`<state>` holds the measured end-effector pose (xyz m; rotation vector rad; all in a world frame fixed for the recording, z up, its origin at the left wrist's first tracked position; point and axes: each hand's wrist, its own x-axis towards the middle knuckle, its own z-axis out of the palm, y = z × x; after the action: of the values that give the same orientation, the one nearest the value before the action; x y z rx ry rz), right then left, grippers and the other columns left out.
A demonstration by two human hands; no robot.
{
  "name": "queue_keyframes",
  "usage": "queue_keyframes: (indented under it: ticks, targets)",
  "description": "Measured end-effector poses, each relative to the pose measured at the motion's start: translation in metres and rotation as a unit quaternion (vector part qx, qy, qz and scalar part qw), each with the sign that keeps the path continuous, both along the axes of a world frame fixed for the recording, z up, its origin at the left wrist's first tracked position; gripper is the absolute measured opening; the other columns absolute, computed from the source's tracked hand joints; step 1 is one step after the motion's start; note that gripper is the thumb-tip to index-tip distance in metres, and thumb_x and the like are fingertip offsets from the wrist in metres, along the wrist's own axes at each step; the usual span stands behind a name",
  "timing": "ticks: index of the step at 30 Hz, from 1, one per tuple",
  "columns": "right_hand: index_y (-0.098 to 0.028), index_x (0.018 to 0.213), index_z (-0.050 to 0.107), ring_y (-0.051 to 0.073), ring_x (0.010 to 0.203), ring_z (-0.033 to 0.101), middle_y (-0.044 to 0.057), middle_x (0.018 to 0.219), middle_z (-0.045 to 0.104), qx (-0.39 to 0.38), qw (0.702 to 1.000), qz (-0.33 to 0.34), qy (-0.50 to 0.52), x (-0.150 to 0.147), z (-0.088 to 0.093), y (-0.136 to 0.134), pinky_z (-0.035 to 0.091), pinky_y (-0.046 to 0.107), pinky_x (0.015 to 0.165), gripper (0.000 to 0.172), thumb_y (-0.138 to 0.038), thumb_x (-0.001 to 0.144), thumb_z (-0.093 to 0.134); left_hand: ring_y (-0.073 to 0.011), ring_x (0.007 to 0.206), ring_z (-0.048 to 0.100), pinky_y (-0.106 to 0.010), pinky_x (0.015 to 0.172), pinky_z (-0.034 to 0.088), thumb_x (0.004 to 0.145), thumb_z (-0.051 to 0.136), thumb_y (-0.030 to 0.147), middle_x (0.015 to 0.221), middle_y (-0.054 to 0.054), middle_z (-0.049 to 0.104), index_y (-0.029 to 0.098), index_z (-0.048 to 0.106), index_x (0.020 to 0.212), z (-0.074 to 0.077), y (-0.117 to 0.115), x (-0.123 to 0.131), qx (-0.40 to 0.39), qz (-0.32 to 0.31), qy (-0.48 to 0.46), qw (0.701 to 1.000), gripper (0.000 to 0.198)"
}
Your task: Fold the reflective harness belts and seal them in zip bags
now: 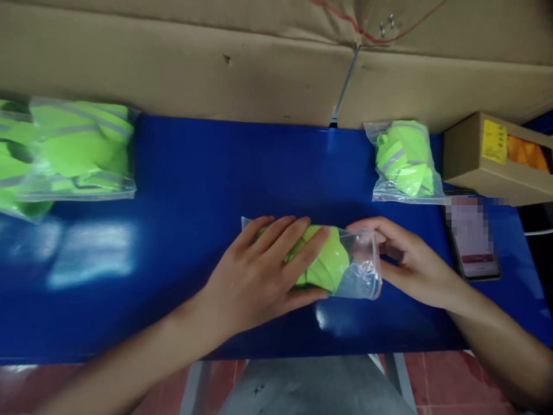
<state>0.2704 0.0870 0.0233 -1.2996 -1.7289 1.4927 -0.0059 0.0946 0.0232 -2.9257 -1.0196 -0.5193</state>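
A clear zip bag [360, 268] with a folded neon-green reflective vest [330, 259] inside lies on the blue table [194, 190] in front of me. My left hand [263, 271] lies flat on top of the vest, fingers stretched out and pressing down, with the thumb under the bag's near edge. My right hand [406, 259] is curled around the bag's open end at the right, fingers pinching the plastic rim.
A bagged vest [404, 161] rests at the back right; a stack of bagged vests [69, 150] sits at the far left. A cardboard box [488, 155] and a phone [473, 239] are at the right. Cardboard sheeting [216, 69] lines the back.
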Motion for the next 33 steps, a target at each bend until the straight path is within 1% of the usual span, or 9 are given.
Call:
queue_keyframes:
  ticks: [3,7,15,17,20,23,27,30,33]
  targets:
    - [-0.028,0.123,0.06,0.019,0.085,0.073,0.002,0.099,0.075,-0.029,0.999,0.037,0.008,0.004,0.002,0.003,0.061,0.029,0.073,0.037,-0.035,0.091,0.076,-0.0323,0.117,0.068,-0.05,0.104,0.048,0.093,0.062,0.065,0.133,-0.015,0.069,0.014,0.059,0.141,-0.001,0.001,0.001,-0.002,-0.004,-0.011,1.0,0.069]
    - [-0.027,0.108,0.059,0.017,0.074,0.07,-0.001,0.085,0.072,-0.022,1.0,0.002,0.008,-0.002,-0.009,-0.002,0.058,0.028,0.066,0.03,-0.037,0.088,0.079,-0.0322,0.116,0.068,-0.049,0.102,0.049,0.094,0.06,0.064,0.133,-0.015,0.069,0.014,0.058,0.142,-0.004,0.003,0.002,0.005,-0.018,-0.011,1.0,0.069]
    - [-0.025,0.091,0.051,0.011,0.065,0.064,-0.007,0.075,0.066,0.004,1.0,-0.012,0.006,-0.014,-0.017,-0.017,0.048,0.019,0.058,0.031,-0.019,0.084,0.081,-0.0334,0.112,0.068,-0.048,0.095,0.048,0.095,0.06,0.062,0.13,-0.015,0.07,0.015,0.06,0.14,-0.008,-0.003,0.01,0.04,-0.013,0.002,0.999,0.065]
    - [-0.025,0.092,0.052,0.01,0.067,0.065,-0.007,0.077,0.067,0.003,1.0,-0.015,0.016,-0.015,-0.014,-0.016,0.049,0.018,0.06,0.031,-0.019,0.085,0.081,-0.0338,0.112,0.068,-0.048,0.095,0.048,0.095,0.06,0.061,0.13,-0.015,0.07,0.014,0.06,0.139,-0.007,-0.005,0.011,0.041,-0.006,-0.003,0.999,0.064]
    - [-0.025,0.11,0.058,0.013,0.076,0.069,-0.002,0.088,0.072,-0.024,0.998,-0.027,0.058,-0.013,-0.01,-0.009,0.054,0.021,0.065,0.031,-0.026,0.088,0.079,-0.0334,0.113,0.069,-0.047,0.095,0.049,0.095,0.061,0.062,0.129,-0.016,0.071,0.013,0.059,0.14,-0.005,-0.005,0.011,0.018,0.027,-0.019,0.999,0.067]
    - [-0.025,0.126,0.059,0.015,0.077,0.071,0.001,0.094,0.074,-0.05,0.992,-0.08,0.081,-0.005,-0.007,0.003,0.057,0.024,0.064,0.039,-0.036,0.092,0.076,-0.0331,0.113,0.069,-0.045,0.092,0.051,0.093,0.062,0.064,0.129,-0.016,0.07,0.012,0.057,0.141,0.001,-0.003,0.008,-0.013,0.06,-0.035,0.997,0.071]
    - [-0.023,0.114,0.07,0.015,0.075,0.071,0.003,0.091,0.077,-0.02,0.988,-0.151,0.033,0.005,-0.008,0.012,0.058,0.025,0.066,0.028,-0.037,0.091,0.077,-0.03,0.102,0.072,-0.041,0.083,0.053,0.091,0.061,0.07,0.12,-0.013,0.074,0.014,0.059,0.136,0.014,0.0,-0.002,-0.077,0.074,-0.075,0.991,0.072]
    - [-0.024,0.107,0.074,0.015,0.081,0.073,0.003,0.096,0.079,-0.014,0.99,-0.135,0.022,0.002,-0.007,0.007,0.059,0.023,0.069,0.018,-0.034,0.093,0.075,-0.0238,0.088,0.073,-0.034,0.072,0.053,0.094,0.058,0.066,0.107,-0.008,0.075,0.017,0.063,0.13,0.021,0.001,-0.006,-0.193,0.088,-0.09,0.973,0.06]
    - [-0.027,0.108,0.075,0.013,0.085,0.074,0.0,0.098,0.078,-0.013,0.993,-0.111,0.028,-0.007,-0.003,-0.003,0.059,0.02,0.074,0.015,-0.033,0.095,0.073,-0.0226,0.087,0.072,-0.033,0.071,0.052,0.096,0.056,0.064,0.104,-0.006,0.074,0.02,0.065,0.127,0.024,0.002,-0.005,-0.317,0.103,-0.083,0.939,0.055]
